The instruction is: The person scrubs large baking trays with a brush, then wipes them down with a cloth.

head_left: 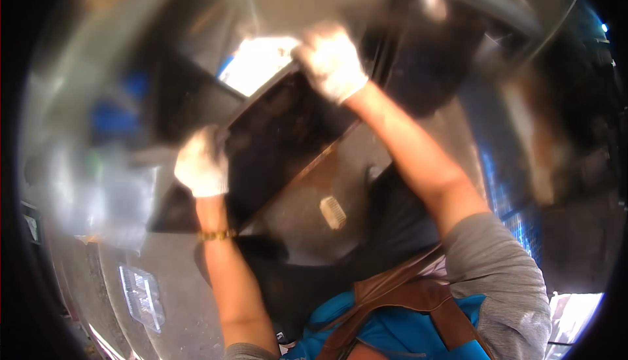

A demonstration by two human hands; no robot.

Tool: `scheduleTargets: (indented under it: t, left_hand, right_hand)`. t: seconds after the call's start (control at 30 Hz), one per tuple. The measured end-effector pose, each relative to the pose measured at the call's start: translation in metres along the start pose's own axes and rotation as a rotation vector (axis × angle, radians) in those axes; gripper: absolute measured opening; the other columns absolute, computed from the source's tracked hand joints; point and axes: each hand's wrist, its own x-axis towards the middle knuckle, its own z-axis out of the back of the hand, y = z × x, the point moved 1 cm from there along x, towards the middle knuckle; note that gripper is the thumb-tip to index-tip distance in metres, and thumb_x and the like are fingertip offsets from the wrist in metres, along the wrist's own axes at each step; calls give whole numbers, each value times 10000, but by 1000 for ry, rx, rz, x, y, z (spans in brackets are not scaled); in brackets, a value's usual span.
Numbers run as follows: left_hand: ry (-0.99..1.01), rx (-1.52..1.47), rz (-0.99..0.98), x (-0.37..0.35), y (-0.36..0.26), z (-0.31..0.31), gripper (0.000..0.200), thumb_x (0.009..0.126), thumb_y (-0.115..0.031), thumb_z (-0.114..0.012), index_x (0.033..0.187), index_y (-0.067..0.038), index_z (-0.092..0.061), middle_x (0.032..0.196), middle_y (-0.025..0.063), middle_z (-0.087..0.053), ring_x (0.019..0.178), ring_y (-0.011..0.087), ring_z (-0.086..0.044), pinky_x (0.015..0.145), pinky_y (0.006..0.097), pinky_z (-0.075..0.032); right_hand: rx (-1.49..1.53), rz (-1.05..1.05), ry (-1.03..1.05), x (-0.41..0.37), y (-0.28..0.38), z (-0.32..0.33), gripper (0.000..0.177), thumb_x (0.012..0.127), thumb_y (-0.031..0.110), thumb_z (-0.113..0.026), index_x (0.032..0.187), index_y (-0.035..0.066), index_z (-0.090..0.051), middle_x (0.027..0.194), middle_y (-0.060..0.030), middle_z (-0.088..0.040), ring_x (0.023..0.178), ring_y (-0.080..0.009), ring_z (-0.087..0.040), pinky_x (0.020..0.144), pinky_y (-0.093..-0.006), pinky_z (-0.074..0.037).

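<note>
My left hand [203, 164], in a white glove, is closed at the left edge of a large dark flat panel [281, 137]. My right hand [332, 62], gloved the same way, is closed on the panel's upper edge. Motion blurs both hands, so single fingers do not show. The panel slants across the space in front of me, above the floor. Just beyond its upper edge, between the hands, lies a bright white patch [258, 62] with a blue border.
A pale scrub brush [333, 212] lies on the grey floor [307, 236] near my legs. At the upper right, another person's hand [432, 3] reaches near a dark object. Blue mesh [517, 229] stands on the right. A clear plastic piece [140, 298] is at the lower left.
</note>
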Motion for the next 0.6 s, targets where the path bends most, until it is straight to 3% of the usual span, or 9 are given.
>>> scheduleTargets:
  t: [0.07,0.1,0.13,0.23,0.3,0.33,0.4,0.53,0.6]
  left_hand:
    - [-75,-16,0,1,-4,1,172,788,-151,-773,955,-170,-738,861,51,-747,729,262,-713,662,358,-571]
    - [-151,-35,3,1,-4,2,146,766,-148,-798,900,-160,-742,836,48,-747,700,244,-712,645,333,-571]
    - [-151,-35,2,1,-5,1,146,766,-148,-798,900,-160,-742,836,48,-747,700,244,-712,645,333,-571]
    - [-216,-122,76,-4,-5,-2,165,747,-117,-809,897,-153,-753,853,46,-753,726,241,-721,665,330,-575]
    - [-231,-127,123,-6,-11,-6,134,756,-125,-810,876,-151,-757,853,40,-755,727,235,-723,660,328,-575]
    - [-229,-124,120,-7,-15,-7,134,756,-125,-810,876,-151,-757,853,40,-755,727,235,-723,660,328,-575]
    - [-176,-146,138,-9,-21,-6,109,838,-116,-706,924,-151,-764,861,53,-756,752,248,-730,690,343,-574]
    - [-159,-93,161,-15,-9,-9,102,834,-138,-721,920,-172,-764,857,49,-756,744,245,-728,679,349,-571]
    - [-161,-22,178,-18,2,-10,107,782,-194,-807,878,-172,-762,831,35,-756,724,239,-723,655,338,-573]
  right_hand:
    - [-39,-65,-95,-3,-17,3,231,744,95,-672,972,117,-644,1110,-79,-646,1058,-289,-614,1028,-503,-445]
    - [-49,-129,-145,-3,-24,6,296,740,65,-682,1029,110,-639,1136,-88,-646,1068,-323,-606,1018,-499,-451]
    - [-20,-298,-161,-8,-38,4,323,754,57,-684,1069,107,-631,1151,-94,-637,1081,-344,-592,1021,-493,-449]
    - [-32,-506,-170,-8,-50,1,326,851,63,-679,1166,82,-597,1092,-137,-672,1030,-387,-633,933,-453,-510]
    - [202,-613,-113,-8,-46,6,290,919,108,-668,1190,61,-576,984,-174,-709,906,-392,-688,797,-434,-556]
    - [195,-525,-196,-10,-48,4,246,953,148,-655,1163,47,-577,887,-202,-716,818,-397,-702,706,-438,-562]
    - [207,-553,-175,-21,-51,-1,241,955,168,-655,1152,51,-581,889,-208,-713,832,-397,-701,716,-444,-561]
    - [251,-622,-61,-60,-49,-28,249,983,242,-622,1137,49,-586,893,-231,-706,870,-417,-691,741,-472,-555]
    - [281,-653,74,-80,-44,-36,263,1004,267,-589,1142,43,-586,943,-221,-714,915,-431,-681,773,-492,-547]
